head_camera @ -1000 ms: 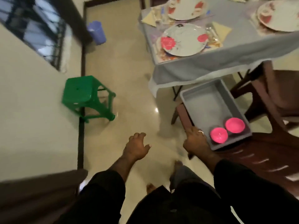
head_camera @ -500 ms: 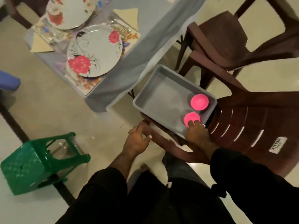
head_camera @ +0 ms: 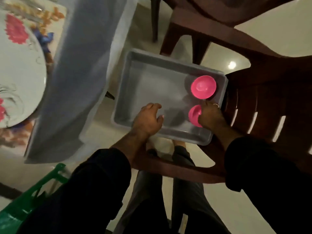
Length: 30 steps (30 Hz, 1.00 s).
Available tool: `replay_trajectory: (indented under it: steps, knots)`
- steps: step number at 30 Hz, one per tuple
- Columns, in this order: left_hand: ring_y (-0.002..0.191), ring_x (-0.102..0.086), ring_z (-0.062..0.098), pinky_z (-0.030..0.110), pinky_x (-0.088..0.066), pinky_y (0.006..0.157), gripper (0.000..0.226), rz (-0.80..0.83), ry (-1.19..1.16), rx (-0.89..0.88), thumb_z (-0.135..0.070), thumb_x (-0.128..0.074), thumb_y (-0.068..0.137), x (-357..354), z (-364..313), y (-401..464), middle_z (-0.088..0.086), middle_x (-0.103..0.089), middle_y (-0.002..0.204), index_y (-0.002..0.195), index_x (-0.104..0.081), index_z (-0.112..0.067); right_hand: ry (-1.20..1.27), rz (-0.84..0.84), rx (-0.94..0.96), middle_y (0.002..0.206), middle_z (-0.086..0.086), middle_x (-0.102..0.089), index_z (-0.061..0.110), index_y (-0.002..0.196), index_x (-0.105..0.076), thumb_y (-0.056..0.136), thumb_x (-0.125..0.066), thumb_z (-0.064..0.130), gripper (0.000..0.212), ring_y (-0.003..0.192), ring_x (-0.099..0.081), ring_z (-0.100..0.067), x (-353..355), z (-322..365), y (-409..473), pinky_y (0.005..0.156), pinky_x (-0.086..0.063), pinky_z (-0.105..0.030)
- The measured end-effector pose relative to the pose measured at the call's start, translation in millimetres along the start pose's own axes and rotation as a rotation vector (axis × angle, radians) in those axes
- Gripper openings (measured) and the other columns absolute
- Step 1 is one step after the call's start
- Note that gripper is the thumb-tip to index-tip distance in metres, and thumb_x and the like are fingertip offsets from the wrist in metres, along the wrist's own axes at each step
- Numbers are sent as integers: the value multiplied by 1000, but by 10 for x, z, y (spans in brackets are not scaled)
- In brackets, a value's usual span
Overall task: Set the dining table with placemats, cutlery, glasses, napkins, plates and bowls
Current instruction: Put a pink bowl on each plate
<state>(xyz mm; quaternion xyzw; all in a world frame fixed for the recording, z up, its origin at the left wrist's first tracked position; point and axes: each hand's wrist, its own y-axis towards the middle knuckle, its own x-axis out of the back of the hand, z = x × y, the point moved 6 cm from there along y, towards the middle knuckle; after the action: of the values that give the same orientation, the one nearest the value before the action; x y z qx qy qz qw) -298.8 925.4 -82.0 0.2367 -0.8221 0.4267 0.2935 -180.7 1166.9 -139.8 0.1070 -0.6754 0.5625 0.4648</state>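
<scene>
The right hand curls over the nearer pink bowl in the grey tray's right end on the chair, while the left hand, loosely open, hovers further left of both bowls.

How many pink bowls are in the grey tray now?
2. One pink bowl sits free in the far right corner of the grey tray. The other bowl is nearer, partly covered by the right hand gripping it.
</scene>
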Motion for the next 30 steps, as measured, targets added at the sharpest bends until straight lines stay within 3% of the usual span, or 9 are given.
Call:
replay_trajectory:
  steps: [3, 8, 11, 14, 16, 19, 21, 26, 30]
  knots:
    - [113, -65, 33, 46, -56, 96, 58, 43, -51, -13, -48, -58, 92, -96, -106, 473, 8, -63, 136, 142, -61, -17, 6, 29, -38, 110, -21, -71, 3, 118, -64, 75, -75, 11, 45, 102, -67, -42, -43, -13, 25, 88, -53, -43]
    - [112, -68, 32, 38, -54, 100, 54, 57, -104, -13, -38, -75, 94, -202, -581, 1284, 11, -63, 137, 142, -60, -16, -16, 44, -40, 92, -10, -73, 17, 104, -70, 82, -69, 17, 22, 87, -71, -34, -169, -32, -72, 72, -58, -39]
    - [123, -65, 33, 45, -54, 105, 63, 67, -87, -56, -43, -80, 90, -285, -998, 1717, 12, -65, 139, 143, -58, -17, -30, 23, -27, 74, -8, -69, 13, 81, -72, 67, -83, 13, 18, 64, -70, -29, -287, -27, -102, 54, -55, -33]
    - [123, -65, 30, 42, -54, 103, 65, 140, -32, -110, -47, -83, 87, -454, -1321, 2000, 6, -68, 138, 143, -61, -22, 55, 27, -53, 105, -9, -71, 14, 107, -70, 95, -61, 15, 16, 96, -71, -32, -363, -95, -131, 79, -56, -40]
    - [124, -65, 32, 41, -52, 104, 55, 163, -11, -95, -37, -81, 90, -577, -1395, 2055, 7, -69, 138, 141, -64, -21, 109, 19, -98, 114, -7, -70, 18, 116, -69, 97, -54, 18, 25, 106, -69, -31, -427, -196, -171, 88, -55, -41]
    - [120, -66, 38, 45, -53, 102, 38, 102, 4, -12, -14, -70, 93, -616, -1308, 1934, 13, -72, 130, 130, -71, -15, 223, -34, -172, 110, -5, -73, 24, 114, -73, 92, -59, 18, 26, 102, -71, -31, -384, -335, -288, 85, -57, -40]
    - [116, -66, 40, 45, -53, 98, 35, 73, -14, 48, -10, -65, 91, -528, -1173, 1742, 17, -72, 125, 125, -72, -13, 371, -80, -225, 105, -7, -75, 22, 110, -75, 92, -60, 17, 24, 99, -70, -33, -240, -407, -380, 83, -58, -41]
    - [107, -67, 40, 41, -53, 90, 41, 34, -178, 160, -29, -48, 83, 52, -658, 963, 17, -74, 115, 115, -70, -15, 810, -153, -286, 110, -15, -77, 11, 114, -78, 88, -60, 0, 34, 104, -71, -35, 339, -401, -599, 86, -50, -31]
    - [96, -69, 37, 47, -62, 76, 19, -38, -360, 255, -31, -60, 96, 630, -434, 182, 11, -68, 100, 109, -64, -19, 905, -148, -129, 110, -11, -75, 11, 117, -73, 90, -60, -1, 33, 103, -69, -28, 1036, 74, -826, 89, -53, -34]
